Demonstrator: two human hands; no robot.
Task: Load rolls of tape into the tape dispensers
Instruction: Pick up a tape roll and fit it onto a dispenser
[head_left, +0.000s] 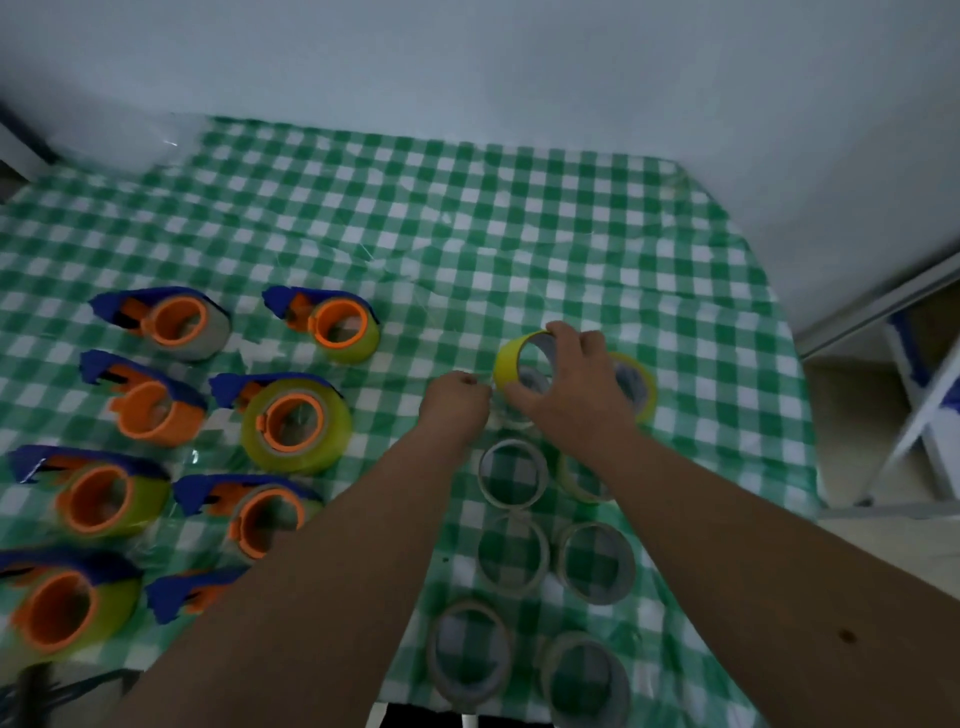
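My right hand (574, 387) grips a yellow tape roll (511, 358), tilted on edge above the green checked tablecloth (467, 234). My left hand (454, 400) is curled just left of it and seems to pinch the roll's clear loose end. Another yellow roll (636, 387) lies partly hidden behind my right hand. Several pale rolls (511, 473) lie flat in front of my hands. On the left stand several blue-and-orange dispensers (171, 322); most hold tape, such as one with a thick yellow roll (296, 421).
The table ends at a pale wall at the back and right. A white metal frame (914, 415) stands on the floor beyond the right edge. A dark object (36, 691) lies at the near left corner.
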